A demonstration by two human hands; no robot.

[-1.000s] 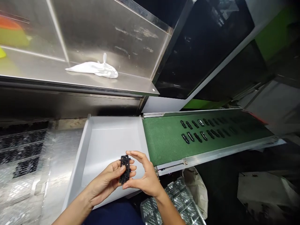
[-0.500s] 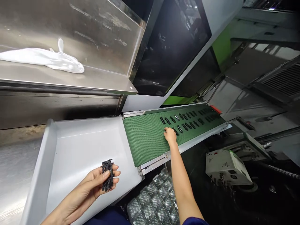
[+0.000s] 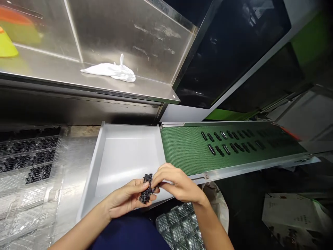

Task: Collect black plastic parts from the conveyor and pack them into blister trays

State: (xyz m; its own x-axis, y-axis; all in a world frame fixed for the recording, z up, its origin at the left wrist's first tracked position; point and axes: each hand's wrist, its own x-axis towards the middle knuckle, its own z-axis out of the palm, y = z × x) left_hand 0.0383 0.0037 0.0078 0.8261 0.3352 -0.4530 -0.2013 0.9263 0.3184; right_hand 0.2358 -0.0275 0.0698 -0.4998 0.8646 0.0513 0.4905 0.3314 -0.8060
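My left hand (image 3: 127, 196) grips a small stack of black plastic parts (image 3: 145, 191) between thumb and fingers, above the front of a white tray (image 3: 122, 133). Right beside it, my right hand (image 3: 177, 182) is closed with its fingertips against the stack. A dark piece shows between those fingers, largely hidden by them. More black plastic parts lie in two rows on a green conveyor belt (image 3: 179, 152) that starts at the tray's right edge.
Clear blister trays (image 3: 36, 208) lie on the metal table at left, partly filled with black parts. A white glove (image 3: 111, 71) rests on a steel shelf (image 3: 145, 92). Another clear blister tray (image 3: 179, 222) sits below the belt. A pale machine box (image 3: 288, 211) stands at lower right.
My right hand has come back from the belt to my left hand, and a part is gone from the near end of the front row. The view has swung left.
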